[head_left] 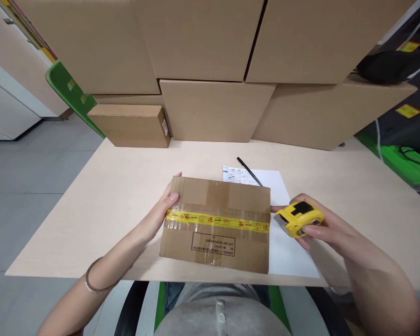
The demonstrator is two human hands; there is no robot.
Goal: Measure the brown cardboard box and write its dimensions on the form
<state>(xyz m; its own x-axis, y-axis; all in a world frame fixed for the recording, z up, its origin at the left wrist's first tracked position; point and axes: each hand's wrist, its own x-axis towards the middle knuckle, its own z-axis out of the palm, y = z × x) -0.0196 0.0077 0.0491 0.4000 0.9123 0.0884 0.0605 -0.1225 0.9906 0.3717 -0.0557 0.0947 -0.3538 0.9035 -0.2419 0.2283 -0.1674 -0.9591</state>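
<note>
A brown cardboard box (217, 200) with a strip of yellow printed tape across it lies near the table's front edge, over part of a white paper (287, 252). My left hand (166, 203) grips its left side, thumb on top and the other fingers mostly hidden behind. In my right hand (322, 228) is a yellow and black tape measure (299, 219), just right of the box. One finger of that hand reaches toward the box's right side; whether it touches is unclear. The tape measure's mouth points toward the box, and I cannot make out any blade drawn out.
A black pen (248, 170) lies on a printed sheet (240, 175) behind the box. A smaller closed carton (136, 128) stands at the table's back left. Large cardboard boxes (213, 112) are stacked along the back edge. A chair armrest (133, 308) is below the table's front edge.
</note>
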